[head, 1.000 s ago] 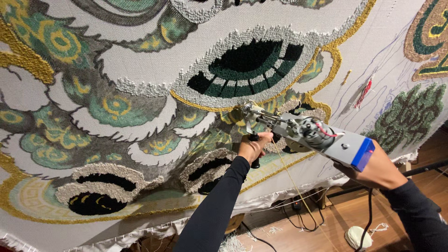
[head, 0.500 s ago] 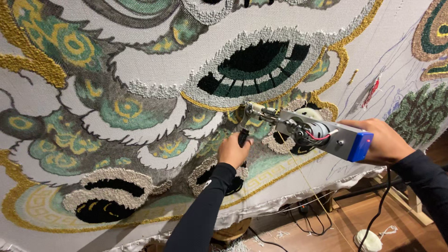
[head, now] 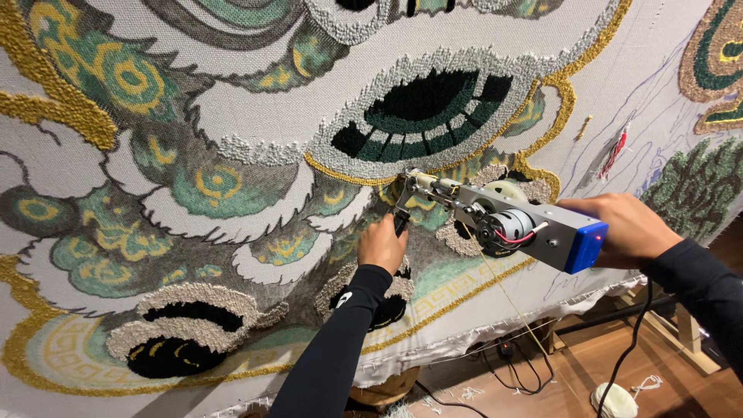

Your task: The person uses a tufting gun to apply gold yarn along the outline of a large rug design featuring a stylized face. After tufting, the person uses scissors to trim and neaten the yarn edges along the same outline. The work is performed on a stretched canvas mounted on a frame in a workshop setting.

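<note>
A very big rug cloth (head: 232, 155) is stretched upright and fills most of the view. It is covered with fluffy yarn in green, gold, white, grey and black, shaped into curls, swirls and a big dark eye shape (head: 429, 108). The yarn looks soft and bumpy, and gold lines (head: 46, 116) are looped around the shapes. Some of the cloth at the right is bare and smooth, with thin drawn lines on it. Below the cloth, a brown wooden floor (head: 573, 379) is seen, with black cables (head: 511, 371) and a ball of pale yarn (head: 615, 399) lying on it. A tufting gun (head: 503, 220) is held against the cloth, near the middle. It is made of shiny grey metal, with a small round motor and a blue back end. The right hand (head: 627, 228) is wrapped around the back of the gun. The left hand (head: 381, 244) is closed around the black front handle, close to the cloth. Both arms are covered by black sleeves (head: 333, 348). A thin pale thread (head: 511, 302) is hung down from the gun.
</note>
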